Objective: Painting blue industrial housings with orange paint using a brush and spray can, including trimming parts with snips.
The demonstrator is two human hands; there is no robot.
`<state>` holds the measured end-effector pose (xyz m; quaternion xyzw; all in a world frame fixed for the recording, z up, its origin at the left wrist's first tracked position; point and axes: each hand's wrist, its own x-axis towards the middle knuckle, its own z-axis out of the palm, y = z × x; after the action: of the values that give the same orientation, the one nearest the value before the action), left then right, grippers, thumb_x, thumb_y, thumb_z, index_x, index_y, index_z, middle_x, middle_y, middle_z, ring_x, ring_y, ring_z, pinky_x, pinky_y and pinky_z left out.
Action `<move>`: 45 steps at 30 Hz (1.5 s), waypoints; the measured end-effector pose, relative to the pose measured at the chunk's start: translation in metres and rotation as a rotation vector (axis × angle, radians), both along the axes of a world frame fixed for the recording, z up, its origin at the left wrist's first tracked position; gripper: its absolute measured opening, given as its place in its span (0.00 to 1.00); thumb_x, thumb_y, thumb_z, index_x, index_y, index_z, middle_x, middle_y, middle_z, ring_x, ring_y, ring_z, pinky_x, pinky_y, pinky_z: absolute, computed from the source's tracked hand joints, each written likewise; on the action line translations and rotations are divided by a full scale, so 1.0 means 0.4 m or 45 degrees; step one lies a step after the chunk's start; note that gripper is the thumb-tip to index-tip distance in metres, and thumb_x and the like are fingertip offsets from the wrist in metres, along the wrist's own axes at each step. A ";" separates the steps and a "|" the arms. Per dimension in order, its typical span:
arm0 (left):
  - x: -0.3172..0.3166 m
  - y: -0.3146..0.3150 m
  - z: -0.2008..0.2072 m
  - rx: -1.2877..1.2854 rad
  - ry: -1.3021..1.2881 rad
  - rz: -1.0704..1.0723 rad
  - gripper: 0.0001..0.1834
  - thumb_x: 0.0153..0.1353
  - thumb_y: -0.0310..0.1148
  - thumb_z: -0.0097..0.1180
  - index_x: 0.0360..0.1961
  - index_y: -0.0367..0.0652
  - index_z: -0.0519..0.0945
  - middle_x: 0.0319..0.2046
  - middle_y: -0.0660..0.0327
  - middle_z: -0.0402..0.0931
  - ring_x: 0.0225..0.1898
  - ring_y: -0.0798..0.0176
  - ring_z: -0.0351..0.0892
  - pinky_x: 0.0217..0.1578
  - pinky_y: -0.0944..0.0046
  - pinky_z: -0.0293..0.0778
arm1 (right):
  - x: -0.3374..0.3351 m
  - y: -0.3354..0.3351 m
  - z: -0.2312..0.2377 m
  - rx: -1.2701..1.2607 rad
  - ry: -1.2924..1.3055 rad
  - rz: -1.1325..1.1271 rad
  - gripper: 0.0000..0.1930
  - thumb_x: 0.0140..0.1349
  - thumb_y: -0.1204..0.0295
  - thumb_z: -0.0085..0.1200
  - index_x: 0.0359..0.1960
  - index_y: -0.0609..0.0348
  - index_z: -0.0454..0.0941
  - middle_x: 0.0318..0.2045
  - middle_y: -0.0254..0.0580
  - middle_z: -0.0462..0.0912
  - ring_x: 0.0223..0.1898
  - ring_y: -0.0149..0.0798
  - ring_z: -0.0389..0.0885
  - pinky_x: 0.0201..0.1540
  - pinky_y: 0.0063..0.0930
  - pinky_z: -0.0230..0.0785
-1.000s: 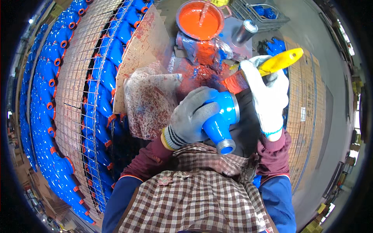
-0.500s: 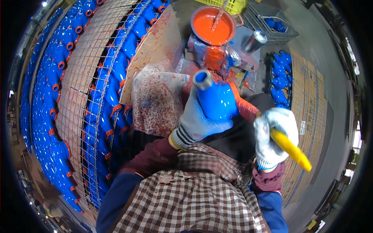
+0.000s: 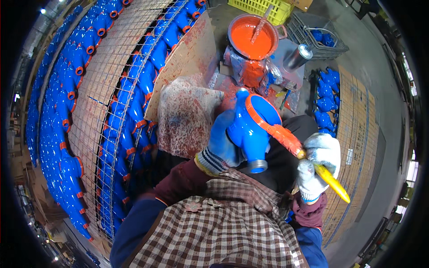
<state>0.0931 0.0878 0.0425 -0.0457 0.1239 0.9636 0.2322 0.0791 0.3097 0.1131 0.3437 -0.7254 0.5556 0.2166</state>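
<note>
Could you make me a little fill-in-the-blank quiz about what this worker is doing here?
1. The left hand holds a ____ casting.
2. The right hand grips a brush with a ____ handle.
3. The paint in the bucket is ____.
4. Both hands wear ____.

Missing words: blue; yellow; orange; gloves

The gloved left hand [image 3: 222, 145] is curled closed at frame centre; the gloved right hand [image 3: 318, 166] is clenched at centre right.

My gloved left hand [image 3: 222, 145] covers the near left side of the glossy blue cast pipe fitting [image 3: 251, 129]; I cannot read its lower flange there.
</note>
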 end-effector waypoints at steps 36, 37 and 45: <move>-0.007 -0.053 0.045 -1.840 0.896 0.102 0.46 0.42 0.44 0.73 0.63 0.39 0.71 0.48 0.54 0.78 0.50 0.53 0.80 0.53 0.55 0.76 | -0.107 -0.013 0.028 0.269 -0.312 -0.287 0.07 0.57 0.75 0.68 0.34 0.58 0.80 0.28 0.36 0.79 0.30 0.34 0.79 0.33 0.25 0.71; -0.005 -0.058 0.031 -1.548 0.775 0.070 0.46 0.43 0.45 0.73 0.64 0.38 0.70 0.50 0.54 0.78 0.52 0.54 0.79 0.53 0.54 0.75 | -0.100 -0.010 0.009 0.058 -0.274 -0.236 0.06 0.58 0.77 0.66 0.35 0.59 0.80 0.31 0.37 0.79 0.33 0.33 0.79 0.35 0.26 0.70; 0.073 -0.014 -0.111 -0.183 0.001 0.003 0.36 0.67 0.56 0.48 0.66 0.39 0.69 0.59 0.52 0.75 0.59 0.58 0.75 0.62 0.55 0.71 | -0.080 -0.070 -0.220 -1.343 -0.983 -0.014 0.11 0.70 0.64 0.56 0.46 0.57 0.74 0.42 0.42 0.80 0.40 0.35 0.79 0.47 0.30 0.73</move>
<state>0.1225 0.0823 -0.0019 -0.0622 0.1929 0.9525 0.2272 0.0471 0.2818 0.0250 -0.0368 -0.3828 0.9194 0.0828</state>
